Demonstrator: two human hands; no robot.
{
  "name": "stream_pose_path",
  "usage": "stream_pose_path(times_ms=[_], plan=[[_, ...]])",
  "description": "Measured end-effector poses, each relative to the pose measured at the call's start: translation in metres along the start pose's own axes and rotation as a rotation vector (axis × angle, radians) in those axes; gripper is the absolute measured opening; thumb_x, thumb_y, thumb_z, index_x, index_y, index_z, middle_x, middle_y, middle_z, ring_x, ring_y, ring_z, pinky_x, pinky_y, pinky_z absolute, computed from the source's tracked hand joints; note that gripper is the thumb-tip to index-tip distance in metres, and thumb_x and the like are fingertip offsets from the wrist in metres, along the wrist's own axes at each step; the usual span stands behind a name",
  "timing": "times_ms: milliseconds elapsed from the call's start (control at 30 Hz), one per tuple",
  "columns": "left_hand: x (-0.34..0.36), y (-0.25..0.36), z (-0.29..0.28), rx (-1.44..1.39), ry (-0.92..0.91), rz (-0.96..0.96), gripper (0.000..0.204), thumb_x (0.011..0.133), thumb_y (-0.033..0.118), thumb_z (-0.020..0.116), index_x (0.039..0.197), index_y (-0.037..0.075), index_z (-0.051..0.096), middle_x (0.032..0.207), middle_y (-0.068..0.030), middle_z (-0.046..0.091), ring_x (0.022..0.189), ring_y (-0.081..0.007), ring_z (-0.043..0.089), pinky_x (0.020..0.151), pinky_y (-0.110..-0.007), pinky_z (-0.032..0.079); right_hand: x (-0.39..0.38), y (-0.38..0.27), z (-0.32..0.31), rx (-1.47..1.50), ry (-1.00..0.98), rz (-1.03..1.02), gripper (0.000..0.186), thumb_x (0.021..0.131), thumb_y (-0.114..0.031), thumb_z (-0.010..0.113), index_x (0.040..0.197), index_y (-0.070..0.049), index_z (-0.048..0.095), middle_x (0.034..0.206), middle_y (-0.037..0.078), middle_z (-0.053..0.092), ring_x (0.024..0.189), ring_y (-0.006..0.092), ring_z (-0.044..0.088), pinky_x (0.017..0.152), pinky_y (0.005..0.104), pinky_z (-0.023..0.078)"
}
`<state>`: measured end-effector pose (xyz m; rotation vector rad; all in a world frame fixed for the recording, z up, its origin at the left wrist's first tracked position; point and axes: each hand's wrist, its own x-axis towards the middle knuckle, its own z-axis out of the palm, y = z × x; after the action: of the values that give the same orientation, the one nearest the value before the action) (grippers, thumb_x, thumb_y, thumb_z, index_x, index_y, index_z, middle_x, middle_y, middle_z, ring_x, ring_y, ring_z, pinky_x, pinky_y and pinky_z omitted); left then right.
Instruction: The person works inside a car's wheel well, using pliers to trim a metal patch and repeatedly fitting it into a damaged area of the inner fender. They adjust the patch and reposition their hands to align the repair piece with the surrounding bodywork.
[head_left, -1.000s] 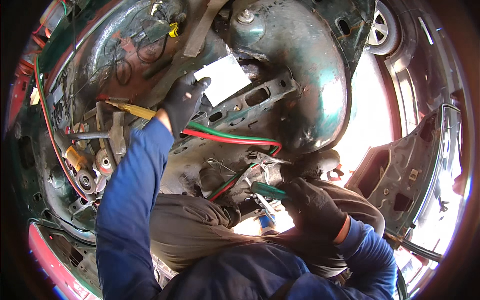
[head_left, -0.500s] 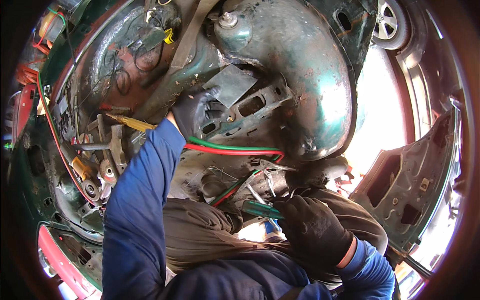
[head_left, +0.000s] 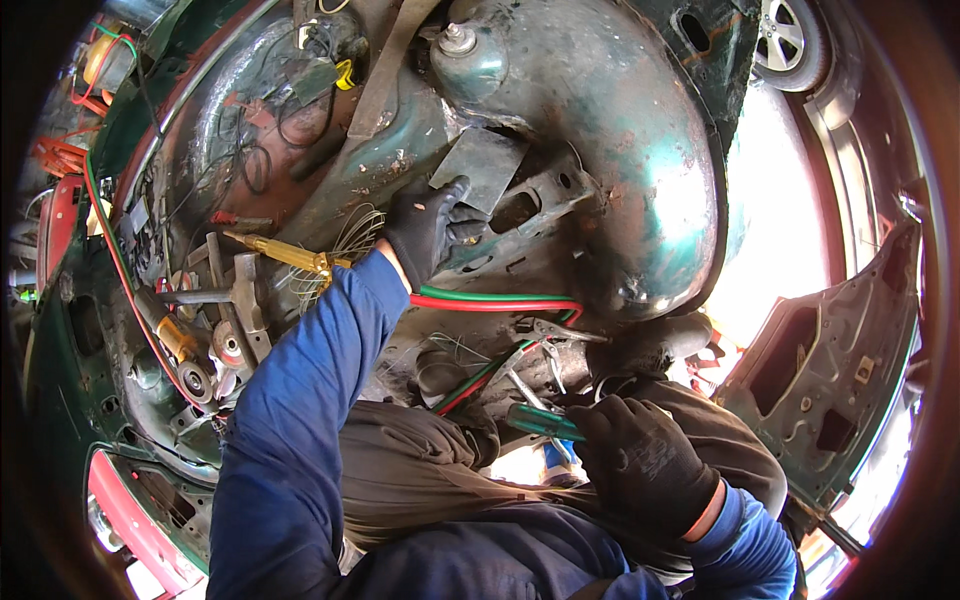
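My left hand (head_left: 428,225), in a black glove, is at the lower left edge of a flat grey metal plate (head_left: 485,165). One digit lies over the plate and the other fingers curl by its lower corner, gripping that edge. The plate rests over a slotted metal bracket (head_left: 545,200) beside the rounded green body panel (head_left: 620,130). Nearer my lap, my gloved right hand (head_left: 645,460) is closed round a screwdriver, its green handle (head_left: 543,422) sticking out to the left; the rest is hidden by the fist.
Red and green hoses (head_left: 500,302) cross below my left hand. Locking pliers (head_left: 560,332) lie by my knees. To the left are a brass-coloured torch (head_left: 280,250), a hammer (head_left: 243,292), an angle grinder (head_left: 175,345) and thin wire (head_left: 355,240). A bare door panel (head_left: 820,370) stands at right.
The whole view has shifted slightly right. My left hand has moved a little right along with the plate, which has turned slightly. My right hand still holds the screwdriver.
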<state>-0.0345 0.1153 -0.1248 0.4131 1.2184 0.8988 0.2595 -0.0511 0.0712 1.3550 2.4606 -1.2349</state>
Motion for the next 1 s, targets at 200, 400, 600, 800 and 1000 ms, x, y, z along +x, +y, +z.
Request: stream_pose_path(times_ms=[200,400,600,800,1000], plan=[[0.007,-0.002,0.002,-0.120,0.055,0.050,0.029,0.108,0.017,0.073,0.124,-0.004,0.063,0.105,-0.0178,0.070,0.089,-0.0327,0.079,0.077,-0.044,0.071,-0.002,0.004,0.008,-0.005,0.026,-0.034,0.026,0.100,-0.017,0.066,0.121,-0.002,0.064,0.101,0.016,0.066,0.086,0.0344,0.070,0.076,0.0475,0.057],[0.009,-0.003,0.001,-0.070,0.053,0.002,0.039,0.110,0.019,0.068,0.141,-0.004,0.063,0.123,-0.0169,0.063,0.107,-0.0316,0.069,0.096,-0.049,0.067,0.000,0.002,0.003,-0.011,-0.017,-0.013,0.026,0.100,-0.016,0.064,0.121,-0.002,0.064,0.100,0.016,0.065,0.086,0.0345,0.069,0.076,0.0486,0.056],[0.012,-0.001,0.000,-0.161,0.019,0.016,0.028,0.107,0.016,0.073,0.129,0.000,0.067,0.112,-0.0128,0.071,0.093,-0.0291,0.077,0.083,-0.043,0.072,-0.004,0.009,0.012,-0.012,0.004,-0.059,0.027,0.100,-0.015,0.063,0.122,0.000,0.063,0.103,0.018,0.066,0.087,0.0361,0.068,0.077,0.0488,0.055],[0.012,0.018,-0.004,0.058,-0.005,-0.027,0.026,0.105,0.017,0.078,0.123,0.002,0.067,0.101,-0.0126,0.071,0.079,-0.0241,0.075,0.073,-0.043,0.071,-0.002,0.007,0.010,-0.006,0.030,-0.053,0.031,0.099,-0.015,0.063,0.124,0.002,0.060,0.107,0.020,0.066,0.089,0.0381,0.069,0.079,0.0502,0.055],[0.009,0.052,-0.005,0.740,0.022,-0.110,0.033,0.103,0.035,0.083,0.109,0.006,0.067,0.084,-0.0062,0.069,0.060,-0.0165,0.068,0.055,-0.034,0.057,0.002,0.006,0.006,0.004,-0.001,-0.024,0.030,0.098,-0.016,0.063,0.122,0.002,0.059,0.108,0.022,0.067,0.090,0.0401,0.069,0.079,0.0513,0.055]])
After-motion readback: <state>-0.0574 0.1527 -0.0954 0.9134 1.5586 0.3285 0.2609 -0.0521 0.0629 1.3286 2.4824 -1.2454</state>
